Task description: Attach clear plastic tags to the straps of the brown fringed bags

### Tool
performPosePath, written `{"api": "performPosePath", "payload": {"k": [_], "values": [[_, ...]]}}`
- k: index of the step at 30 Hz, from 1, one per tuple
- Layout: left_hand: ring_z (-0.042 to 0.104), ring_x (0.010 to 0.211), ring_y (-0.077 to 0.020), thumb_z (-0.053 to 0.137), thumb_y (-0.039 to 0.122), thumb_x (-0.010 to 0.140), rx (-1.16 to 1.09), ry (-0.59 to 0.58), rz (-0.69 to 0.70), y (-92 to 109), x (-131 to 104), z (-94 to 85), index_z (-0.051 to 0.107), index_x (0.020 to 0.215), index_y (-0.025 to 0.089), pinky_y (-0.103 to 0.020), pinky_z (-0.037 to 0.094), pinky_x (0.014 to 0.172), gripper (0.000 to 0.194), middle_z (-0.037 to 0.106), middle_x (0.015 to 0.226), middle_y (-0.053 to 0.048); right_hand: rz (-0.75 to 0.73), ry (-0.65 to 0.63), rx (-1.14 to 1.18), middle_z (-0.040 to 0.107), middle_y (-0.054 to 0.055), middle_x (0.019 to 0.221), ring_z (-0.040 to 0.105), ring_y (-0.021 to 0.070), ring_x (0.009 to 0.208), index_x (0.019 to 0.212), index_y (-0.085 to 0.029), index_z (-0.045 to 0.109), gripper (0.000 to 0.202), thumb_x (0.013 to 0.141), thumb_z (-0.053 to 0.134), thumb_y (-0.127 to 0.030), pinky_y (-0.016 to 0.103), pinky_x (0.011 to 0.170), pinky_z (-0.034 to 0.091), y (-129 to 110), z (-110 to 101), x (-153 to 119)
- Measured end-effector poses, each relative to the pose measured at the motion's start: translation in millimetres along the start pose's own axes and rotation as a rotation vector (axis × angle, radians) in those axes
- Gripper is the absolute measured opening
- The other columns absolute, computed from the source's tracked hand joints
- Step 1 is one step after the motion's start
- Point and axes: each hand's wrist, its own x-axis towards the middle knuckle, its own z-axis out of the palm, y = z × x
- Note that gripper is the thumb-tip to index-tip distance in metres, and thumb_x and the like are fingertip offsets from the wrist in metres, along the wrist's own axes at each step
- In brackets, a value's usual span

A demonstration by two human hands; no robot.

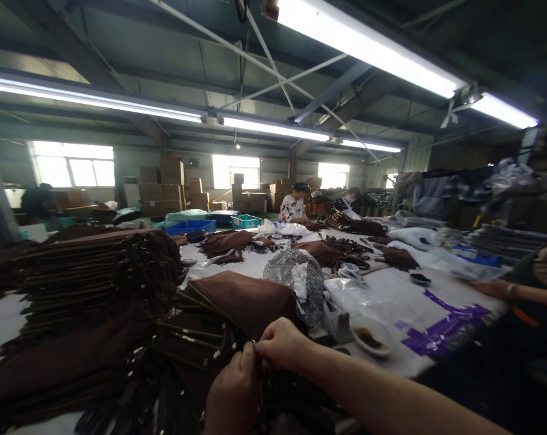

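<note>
My left hand (233,386) and my right hand (283,345) meet low in the middle of the head view, fingertips almost touching. Both are closed in a pinch on something small and dark with a glint of metal; its kind is hidden by the fingers. Just beyond them lies a pile of brown fabric pieces (246,297), with gold-coloured metal strips along the edges. Dark straps (159,386) with small shiny fittings hang and spread to the left of my left hand. A tall stack of folded brown pieces (87,272) stands farther left.
Right of my hands sit a bowl (386,350) with brown liquid and a roll of silvery mesh (273,266). A purple plastic bag (445,332) lies near the table's right edge. A co-worker's arm (522,293) reaches in there. Two people (292,208) work at the far side.
</note>
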Motion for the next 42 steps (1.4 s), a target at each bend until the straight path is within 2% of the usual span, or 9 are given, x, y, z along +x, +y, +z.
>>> {"api": "performPosePath", "payload": {"k": [4, 9, 14, 20, 26, 29, 33, 38, 42], "values": [[0.068, 0.073, -0.0207, 0.041, 0.012, 0.09, -0.099, -0.004, -0.037, 5, 4, -1.9, 0.059, 0.111, 0.017, -0.028, 0.048, 0.059, 0.028, 0.07, 0.088, -0.009, -0.036, 0.038, 0.058, 0.054, -0.003, 0.041, 0.035, 0.0054, 0.035, 0.056, -0.014, 0.07, 0.019, 0.068, 0.055, -0.016, 0.018, 0.036, 0.023, 16, 0, -9], [0.062, 0.063, -0.0176, 0.035, 0.021, 0.093, -0.431, 0.027, -0.162, 10, 8, -4.6, 0.062, 0.085, 0.019, -0.027, 0.042, 0.056, 0.028, 0.066, 0.073, -0.007, -0.131, 0.18, 0.157, 0.066, 0.002, 0.056, 0.051, 0.0087, 0.048, 0.063, -0.012, 0.072, 0.018, 0.071, 0.056, -0.015, 0.018, 0.048, 0.037, 27, 10, -14], [0.055, 0.059, -0.0166, 0.043, 0.042, 0.091, -0.902, -0.137, -0.468, 10, 10, -8.1, 0.059, 0.069, 0.02, -0.028, 0.038, 0.056, 0.035, 0.061, 0.062, -0.002, -0.18, 0.282, 0.09, 0.07, 0.005, 0.063, 0.061, 0.0135, 0.059, 0.067, -0.013, 0.072, 0.02, 0.076, 0.055, -0.016, 0.021, 0.055, 0.041, 36, 25, -19], [0.03, 0.038, -0.0039, 0.076, 0.06, 0.06, -1.678, -0.236, -1.001, 25, 3, -9.2, 0.056, 0.072, 0.019, -0.017, 0.022, 0.039, 0.048, 0.035, 0.048, 0.011, -0.221, 0.338, 0.13, 0.071, 0.005, 0.069, 0.063, 0.0149, 0.066, 0.068, -0.014, 0.072, 0.021, 0.079, 0.054, -0.019, 0.022, 0.061, 0.042, 45, 39, -23], [0.02, 0.035, 0.0018, 0.088, 0.046, 0.051, -2.066, -0.313, -1.182, 31, 1, -10.9, 0.051, 0.072, 0.018, -0.011, 0.013, 0.035, 0.051, 0.026, 0.048, 0.015, 0.082, 0.161, 0.465, 0.055, -0.002, 0.046, 0.044, 0.0084, 0.041, 0.053, -0.014, 0.063, 0.02, 0.072, 0.057, -0.016, 0.021, 0.044, 0.032, 39, 38, -18], [0.019, 0.035, 0.0024, 0.089, 0.041, 0.054, -2.147, -0.396, -1.186, 24, -1, -9.0, 0.052, 0.072, 0.017, -0.01, 0.011, 0.034, 0.047, 0.026, 0.049, 0.015, 0.178, 0.044, 0.529, 0.045, -0.005, 0.04, 0.03, 0.0061, 0.031, 0.052, -0.016, 0.057, 0.022, 0.073, 0.052, -0.018, 0.021, 0.036, 0.021, 38, 35, -16], [0.018, 0.035, 0.0026, 0.091, 0.038, 0.049, -2.147, -0.423, -1.228, 17, -4, -8.4, 0.054, 0.072, 0.016, -0.011, 0.011, 0.034, 0.05, 0.024, 0.049, 0.015, 0.218, 0.0, 0.542, 0.045, -0.006, 0.041, 0.028, 0.0063, 0.03, 0.054, -0.018, 0.055, 0.015, 0.069, 0.052, -0.018, 0.021, 0.035, 0.017, 44, 36, -13], [0.017, 0.036, 0.0012, 0.086, 0.052, 0.051, -1.965, -0.423, -1.148, 12, -9, -8.2, 0.056, 0.073, 0.017, -0.013, 0.011, 0.035, 0.051, 0.026, 0.048, 0.015, 0.122, 0.138, 0.465, 0.049, -0.004, 0.043, 0.042, 0.008, 0.043, 0.049, -0.015, 0.056, 0.013, 0.06, 0.054, -0.01, 0.021, 0.044, 0.028, 59, 42, -19], [0.022, 0.035, -0.0034, 0.071, 0.07, 0.058, -1.585, -0.347, -0.941, 9, -13, -2.8, 0.058, 0.068, 0.018, -0.018, 0.018, 0.034, 0.055, 0.028, 0.043, 0.012, 0.0, 0.233, 0.509, 0.053, -0.002, 0.049, 0.046, 0.01, 0.05, 0.056, -0.013, 0.063, 0.017, 0.068, 0.054, -0.022, 0.021, 0.05, 0.033, 65, 45, -30]]}}
